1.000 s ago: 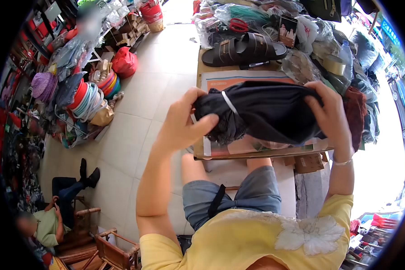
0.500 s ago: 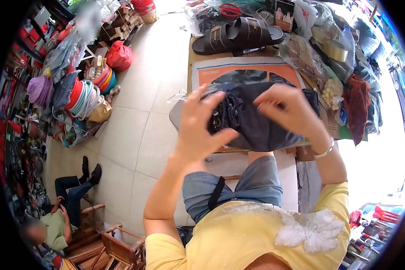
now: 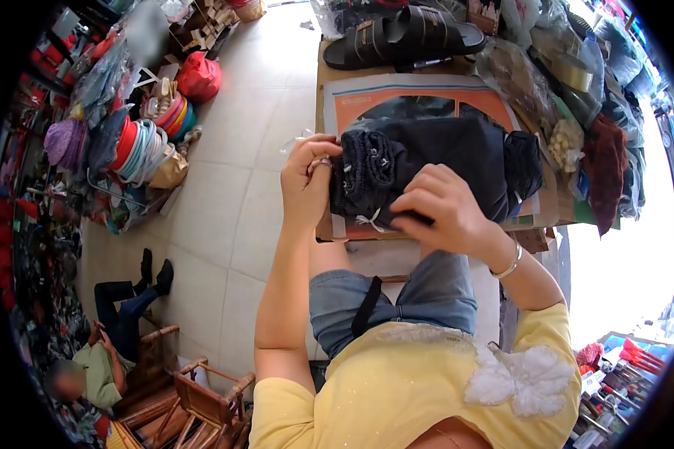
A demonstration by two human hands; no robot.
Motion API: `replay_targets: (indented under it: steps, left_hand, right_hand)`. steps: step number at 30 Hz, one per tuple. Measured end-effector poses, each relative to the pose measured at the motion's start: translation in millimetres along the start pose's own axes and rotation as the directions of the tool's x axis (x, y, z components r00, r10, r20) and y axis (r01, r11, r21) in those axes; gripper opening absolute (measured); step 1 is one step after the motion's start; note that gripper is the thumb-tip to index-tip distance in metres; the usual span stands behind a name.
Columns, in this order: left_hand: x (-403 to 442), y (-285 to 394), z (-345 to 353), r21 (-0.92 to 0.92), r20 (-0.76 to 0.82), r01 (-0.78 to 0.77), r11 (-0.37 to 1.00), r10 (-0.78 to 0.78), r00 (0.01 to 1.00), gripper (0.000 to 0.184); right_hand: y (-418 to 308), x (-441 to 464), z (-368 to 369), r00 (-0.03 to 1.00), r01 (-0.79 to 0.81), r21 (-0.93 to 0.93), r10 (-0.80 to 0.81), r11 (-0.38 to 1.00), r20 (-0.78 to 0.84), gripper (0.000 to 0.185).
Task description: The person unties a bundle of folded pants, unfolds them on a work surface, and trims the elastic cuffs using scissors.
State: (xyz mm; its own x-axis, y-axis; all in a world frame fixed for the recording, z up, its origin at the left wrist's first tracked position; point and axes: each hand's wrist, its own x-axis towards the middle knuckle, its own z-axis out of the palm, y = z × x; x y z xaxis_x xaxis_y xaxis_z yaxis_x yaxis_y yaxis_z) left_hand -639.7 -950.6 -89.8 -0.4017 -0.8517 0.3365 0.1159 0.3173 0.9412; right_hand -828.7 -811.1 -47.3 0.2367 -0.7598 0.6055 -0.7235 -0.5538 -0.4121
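Black elastic-waist trousers [image 3: 453, 153] lie folded into a bundle in front of me. Their gathered waistband [image 3: 371, 168] is bunched at the left end, and a white drawstring hangs at the near edge. At the waistband's left edge, my left hand [image 3: 307, 172] has its fingers and thumb closed against the cloth. My right hand [image 3: 445, 206] is over the near edge of the bundle, slightly blurred. Its fingers are bent, with a gap between thumb and forefinger and nothing visible held. Beneath the trousers is an orange printed sheet [image 3: 341, 108] on cardboard.
Dark sandals [image 3: 404, 41] stand beyond the sheet. Plastic bags, a tape roll [image 3: 573, 73] and a brown cloth [image 3: 605, 172] crowd the right side. Left across the tiled floor [image 3: 232, 187] are piled goods, a red bag [image 3: 199, 76] and a seated person [image 3: 101, 367] beside bamboo chairs.
My left hand has come down to the waistband's left edge and its fingers have closed. My right hand has moved left and down. The trousers now lie flatter, with the waistband end more exposed.
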Motion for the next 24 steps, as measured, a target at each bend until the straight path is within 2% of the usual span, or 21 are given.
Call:
replay_targets:
  steps: [2,3,4,6,7,8,9,11,12,14,15,16,17,19,21,24]
  left_hand:
    - [-5.1,17.8,1.9,-0.008,0.044,0.013,1.000,-0.013,0.999,0.027]
    - [-6.0,25.0,7.4,0.023,0.074,-0.052,0.998,0.051,0.996,0.030]
    - [-6.4,27.8,10.4,0.051,0.108,-0.121,0.991,0.115,0.988,0.033]
    - [-7.0,22.3,10.0,0.053,0.117,-0.166,0.985,0.159,0.980,0.034]
    - [-7.1,18.6,10.0,0.053,0.126,-0.213,0.976,0.205,0.971,0.036]
    - [-8.0,16.6,9.6,-0.026,0.100,-0.171,0.985,0.173,0.980,0.036]
    - [-11.0,17.8,10.4,-0.028,0.101,-0.176,0.984,0.178,0.979,0.036]
    - [-23.9,21.9,11.9,-0.237,-0.087,-0.071,0.969,0.051,0.995,0.034]
    - [-36.1,20.1,10.4,-0.240,-0.087,-0.076,0.968,0.056,0.995,0.034]
    - [-63.1,12.1,6.5,0.155,-0.237,-0.313,0.937,0.343,0.909,0.032]
    - [-70.5,14.0,6.5,0.153,-0.241,-0.315,0.937,0.344,0.908,0.032]
    - [-79.1,16.0,8.3,0.316,-0.099,-0.354,0.880,0.402,0.910,0.032]
    - [-84.8,16.7,10.5,0.462,0.050,-0.399,0.792,0.426,0.903,0.033]
    - [-88.4,15.3,16.3,0.520,0.026,-0.377,0.766,0.427,0.904,0.033]
    - [-87.9,13.4,18.4,0.580,0.007,-0.352,0.735,0.428,0.904,0.034]
    - [-85.0,12.2,23.0,0.593,0.007,-0.375,0.712,0.462,0.887,0.023]
  right_hand:
    - [-13.2,1.3,13.3,0.996,0.086,-0.081,-0.084,0.993,0.027,0.025]
    - [-18.8,1.5,22.6,0.994,0.105,-0.155,-0.104,0.982,0.017,0.026]
    - [-21.9,1.8,30.6,0.994,0.106,-0.153,-0.105,0.983,0.017,0.026]
    - [-25.3,0.7,43.6,0.997,-0.003,-0.327,-0.023,0.945,-0.077,0.026]
    - [-25.2,-1.1,48.5,0.997,-0.003,-0.330,-0.024,0.944,-0.078,0.026]
    - [-25.1,-2.5,53.1,0.997,-0.002,-0.385,-0.030,0.923,-0.077,0.026]
    - [-25.9,-2.9,56.3,0.996,-0.001,-0.439,-0.036,0.898,-0.076,0.025]
    - [-27.7,-2.0,57.9,0.994,-0.028,-0.422,-0.018,0.906,-0.104,0.021]
    - [-26.7,-2.3,56.3,0.992,-0.025,-0.363,-0.021,0.932,-0.122,0.016]
    - [-24.1,-1.6,50.9,0.990,-0.017,-0.308,-0.028,0.951,-0.139,0.012]
    - [-23.8,-1.0,47.0,0.985,-0.081,-0.172,0.052,0.982,-0.163,0.011]
    - [-23.7,-1.9,44.0,0.977,-0.141,-0.030,0.134,0.990,-0.168,0.011]
    - [-22.5,-2.9,42.0,0.979,-0.138,-0.030,0.131,0.990,-0.157,0.011]
    - [-18.2,-3.7,37.9,0.947,-0.265,0.219,0.296,0.939,-0.124,0.012]
    - [-15.4,-5.4,37.4,0.943,-0.273,0.287,0.314,0.918,-0.108,0.012]
    - [-11.7,-12.3,37.9,0.882,-0.379,0.537,0.470,0.754,-0.037,0.010]
